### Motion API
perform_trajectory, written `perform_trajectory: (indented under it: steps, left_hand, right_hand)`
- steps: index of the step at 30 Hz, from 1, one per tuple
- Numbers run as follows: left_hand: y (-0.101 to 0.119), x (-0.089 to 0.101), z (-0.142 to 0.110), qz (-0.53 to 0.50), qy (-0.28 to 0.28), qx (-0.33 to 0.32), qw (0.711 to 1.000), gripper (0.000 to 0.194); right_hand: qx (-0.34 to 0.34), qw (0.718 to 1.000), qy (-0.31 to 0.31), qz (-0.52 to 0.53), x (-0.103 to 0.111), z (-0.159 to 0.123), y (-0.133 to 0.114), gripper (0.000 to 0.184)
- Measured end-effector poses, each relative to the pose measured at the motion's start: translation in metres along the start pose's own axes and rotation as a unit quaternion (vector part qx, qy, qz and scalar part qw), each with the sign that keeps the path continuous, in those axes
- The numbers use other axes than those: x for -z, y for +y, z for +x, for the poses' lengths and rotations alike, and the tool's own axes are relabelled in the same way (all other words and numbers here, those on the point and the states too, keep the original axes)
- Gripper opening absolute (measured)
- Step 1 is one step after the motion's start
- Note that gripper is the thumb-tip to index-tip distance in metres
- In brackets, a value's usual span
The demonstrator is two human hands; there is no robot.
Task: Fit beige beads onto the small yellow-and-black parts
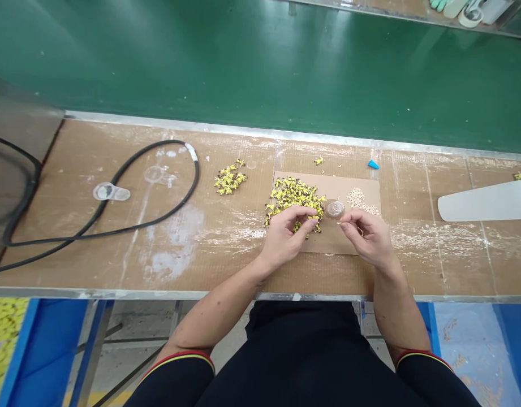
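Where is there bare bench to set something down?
Bare bench shows between the black cable and left hand, below the small yellow pile, and between the right hand and the white object. It is crowded around the hands: the large yellow pile, clear cup and pale bits share the cardboard sheet.

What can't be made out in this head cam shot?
All head view:
- Left hand: whether it grips a yellow piece; fingers and the yellow pile behind blur together.
- Right hand: shape of the pale piece at its fingertips; too small.
- Clear round container: contents; glare, too small.
- White object: far end cut off by right edge.
- Bin of yellow pieces: cut off by left and bottom edges.
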State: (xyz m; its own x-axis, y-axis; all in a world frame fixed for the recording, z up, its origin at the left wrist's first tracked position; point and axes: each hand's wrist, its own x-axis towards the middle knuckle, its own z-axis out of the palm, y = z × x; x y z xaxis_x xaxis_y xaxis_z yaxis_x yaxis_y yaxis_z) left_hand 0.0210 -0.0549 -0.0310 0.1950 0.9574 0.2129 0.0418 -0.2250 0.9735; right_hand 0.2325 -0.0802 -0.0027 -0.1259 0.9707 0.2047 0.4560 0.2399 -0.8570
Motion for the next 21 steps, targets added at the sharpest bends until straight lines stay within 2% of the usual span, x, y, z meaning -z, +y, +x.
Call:
perform_trajectory:
  steps: [3, 9, 15, 21]
  left_hand:
    - [0.0004, 0.0017, 0.0011, 0.032, -0.005, -0.036, 0.999, 0.011]
    - [0.0038, 0.0031, 0.0014, 0.043, -0.019, -0.063, 0.997, 0.021]
    - [0.0002, 0.0004, -0.0030, -0.010, -0.053, 0.034, 0.998, 0.042]
    - [-0.0004, -0.0046, -0.0012, -0.124, -0.065, 0.077, 0.987, 0.040]
  right_hand:
    - [0.002, 1.000, 0.000, 0.008, 0.0008, -0.0008, 0.0005, 0.008]
    - [0.004, 1.000, -0.003, 0.009, 0.0021, -0.0006, -0.0013, 0.008]
    - [0.007, 1.000, -0.013, 0.013, 0.0010, 0.0001, -0.0028, 0.009]
    - [0.033, 0.999, -0.003, 0.010, -0.0068, -0.0008, -0.0047, 0.009]
